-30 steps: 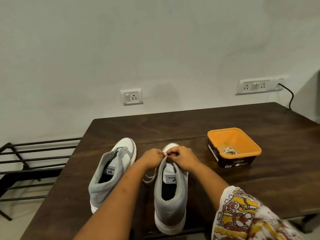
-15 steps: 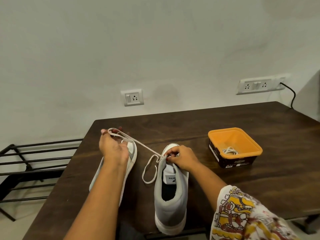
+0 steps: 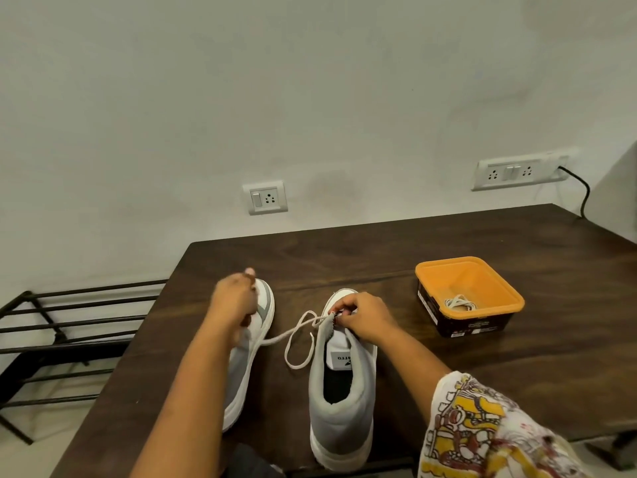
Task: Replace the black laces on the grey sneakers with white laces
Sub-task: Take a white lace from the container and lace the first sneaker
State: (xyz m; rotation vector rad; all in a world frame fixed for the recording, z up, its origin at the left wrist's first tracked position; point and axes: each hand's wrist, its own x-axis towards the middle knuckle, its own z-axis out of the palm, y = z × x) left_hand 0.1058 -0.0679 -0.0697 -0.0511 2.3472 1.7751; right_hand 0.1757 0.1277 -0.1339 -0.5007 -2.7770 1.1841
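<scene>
On the dark wooden surface (image 3: 448,367), two grey sneakers side by side, heels near, toes far. Right sneaker (image 3: 341,401) upright in the middle, mouth open, white tongue bearing a small label: dark letters seen upside down, something like "arro", the first part blurred, with a small dark mark beside them. Left sneaker (image 3: 263,310) just to the left, mostly hidden behind a forearm, only the white toe, a grey panel and the white sole edge showing.

Right grip (image 3: 365,319) at the far end of the right sneaker's opening, fingertips pinched on the white lace (image 3: 275,339) at its meeting with the grey eyelet flap. From that pinch, one strand drawn leftward across the gap to the left sneaker and out of sight under the other wrist; a slack loop lying on the surface between the shoes. Left grip (image 3: 238,301) over the left sneaker's toe end, motion-blurred, fingers bent; holding the strand or not, cannot tell.

Farther right, well apart from the shoes, an orange tub (image 3: 472,326) with dark brown walls; pale printing on the near wall too small to read. Inside, a second white lace (image 3: 460,302), coiled.

At near right, a sleeve (image 3: 482,429) printed in yellow, red and white. On the far wall, a single socket plate (image 3: 264,198) and a wider double plate (image 3: 510,173) with a black cord (image 3: 582,191). Left of the surface, a black metal rack (image 3: 69,326).
</scene>
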